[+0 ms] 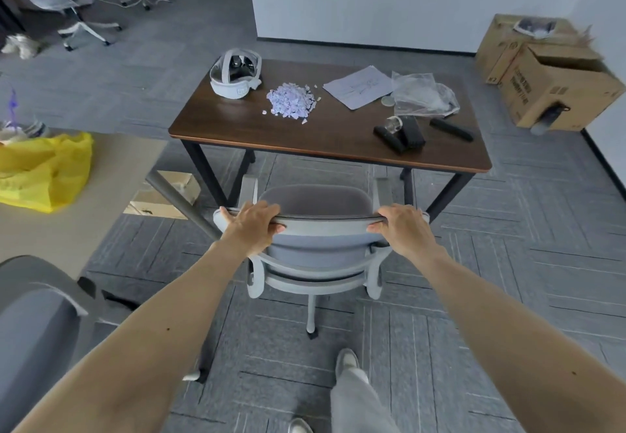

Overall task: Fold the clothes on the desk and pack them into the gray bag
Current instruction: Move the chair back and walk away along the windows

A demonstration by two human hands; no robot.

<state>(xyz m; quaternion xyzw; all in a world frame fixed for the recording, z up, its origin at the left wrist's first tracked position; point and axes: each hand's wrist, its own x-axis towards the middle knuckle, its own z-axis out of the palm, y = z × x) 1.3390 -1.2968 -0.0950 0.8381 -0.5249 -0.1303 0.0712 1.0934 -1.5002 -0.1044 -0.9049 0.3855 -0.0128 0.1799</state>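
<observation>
Left hand point(252, 222) and right hand point(401, 226) each clasped over chair point(318, 239) backrest top edge, bare carpet point(508, 263) around, desk point(305, 134) just beyond.

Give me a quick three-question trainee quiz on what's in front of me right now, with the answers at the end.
1. True or false: both hands grip the top edge of the chair back.
2. Which of these lies on the brown desk? A) folded clothes B) a gray bag C) a pile of pale purple scraps D) a yellow plastic bag
3. Fill in: the white headset sits at the desk's far ____ corner.

Key:
1. True. The left hand and right hand are both closed on it.
2. C. The yellow bag sits on the separate light table to the left; no clothes or gray bag show.
3. left
</observation>
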